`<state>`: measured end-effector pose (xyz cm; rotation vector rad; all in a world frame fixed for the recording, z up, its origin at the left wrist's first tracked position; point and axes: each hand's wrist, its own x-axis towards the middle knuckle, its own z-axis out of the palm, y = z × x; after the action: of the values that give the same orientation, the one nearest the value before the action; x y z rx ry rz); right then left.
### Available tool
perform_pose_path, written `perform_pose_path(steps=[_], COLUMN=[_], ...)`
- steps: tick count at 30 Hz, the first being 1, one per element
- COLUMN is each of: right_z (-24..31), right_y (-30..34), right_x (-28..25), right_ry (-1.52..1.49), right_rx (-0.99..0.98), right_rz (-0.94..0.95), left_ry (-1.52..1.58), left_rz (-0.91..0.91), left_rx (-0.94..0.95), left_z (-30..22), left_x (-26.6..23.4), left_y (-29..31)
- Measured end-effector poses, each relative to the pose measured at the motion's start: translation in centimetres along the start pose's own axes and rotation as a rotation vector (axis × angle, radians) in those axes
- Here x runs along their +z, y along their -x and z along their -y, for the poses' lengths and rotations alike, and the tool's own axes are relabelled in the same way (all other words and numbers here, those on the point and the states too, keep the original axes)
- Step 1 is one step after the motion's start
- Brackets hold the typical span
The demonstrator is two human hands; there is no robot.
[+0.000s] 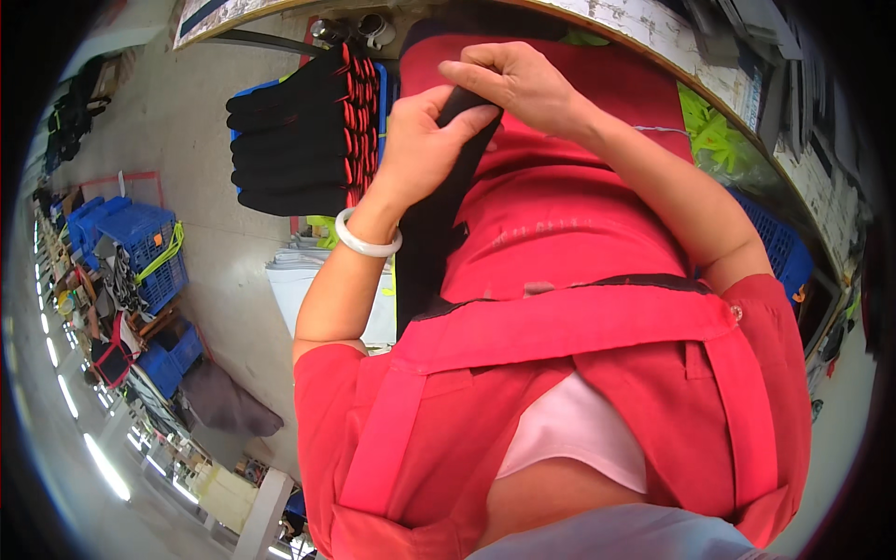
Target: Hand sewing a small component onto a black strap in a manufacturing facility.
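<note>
A long piece of black fabric (452, 191) hangs from my hands, over the left side of my red apron (560, 215). My left hand (425, 145), with a white bangle at its wrist, pinches the fabric near its upper end, thumb on top. Close beside it, my right hand (523, 86) has its fingers closed on the same end. The fabric's exact kind is not clear, and its lower part runs down along the apron's edge. Left of my left hand lies a stack of black fabric pieces (294, 140) with red edges, on a blue crate (381, 103).
A worktable edge (644, 26) curves across the top and right. Bright green pieces (714, 135) and a blue basket (770, 238) are at the right. A white stack (322, 294) stands below the black pieces. Blue crates (140, 243) sit farther left on the floor.
</note>
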<state>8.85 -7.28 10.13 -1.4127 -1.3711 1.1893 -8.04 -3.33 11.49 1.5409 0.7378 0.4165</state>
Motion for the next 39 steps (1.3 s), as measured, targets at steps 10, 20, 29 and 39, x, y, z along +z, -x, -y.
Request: perform_pose_path(steps=[10,20,29,39], right_z=[2.3,4.9,4.9,3.9], right_y=[3.7,4.8,5.2,6.0], right_x=[-1.0,0.4,0.6,1.2], right_ry=[0.070,0.181,0.149,-0.796], right_rx=[0.033,0.004,-0.016,0.442], right_rz=[0.000,0.029,0.078,0.213], left_ry=[0.468,0.341,0.258,0.387], left_rz=[0.164,0.099,0.086,0.112], left_rx=[-0.183,-0.172,-0.104,-0.130], left_z=[-0.6,-0.2,-0.6,-0.7], left_x=[-5.0,-4.4,-3.6,-2.6], left_y=[2.6,3.9,4.0,4.7])
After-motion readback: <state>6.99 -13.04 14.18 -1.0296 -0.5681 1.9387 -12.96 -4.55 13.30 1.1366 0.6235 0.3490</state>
